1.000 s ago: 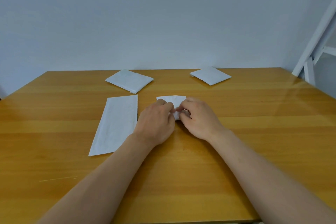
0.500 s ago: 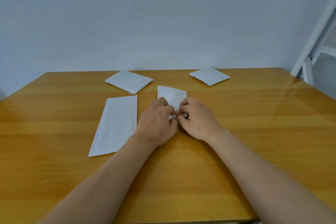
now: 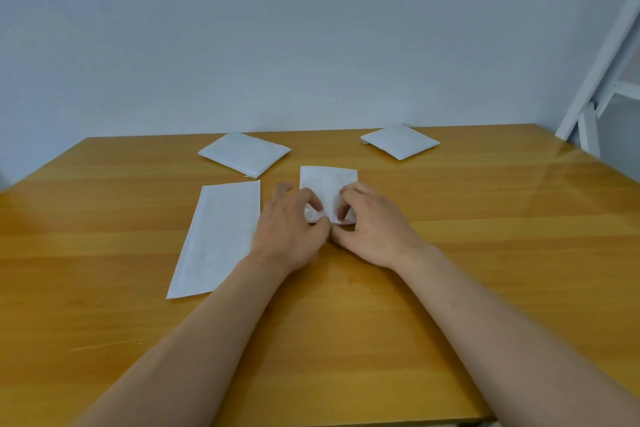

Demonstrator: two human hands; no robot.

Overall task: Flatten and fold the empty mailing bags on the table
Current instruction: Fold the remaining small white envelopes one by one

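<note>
A small white mailing bag [image 3: 329, 180] lies mid-table, its far half flat and its near end crumpled between my fingers. My left hand [image 3: 289, 225] pinches the near left part of it. My right hand [image 3: 370, 224] pinches the near right part, fingertips pressed on the fold. A long flat white bag [image 3: 218, 236] lies unfolded just left of my left hand. Two folded white bags rest further back: one [image 3: 244, 152] at the left and one [image 3: 400, 141] at the right.
The wooden table [image 3: 485, 270] runs to a pale wall at the back. A white frame [image 3: 602, 80] leans beyond the table's right far corner. A faint scratch [image 3: 104, 346] marks the wood near the front left.
The small bag has opened out away from me: more of its far half now shows beyond my fingers. Both hands stay at its near end, fingers shifted slightly.
</note>
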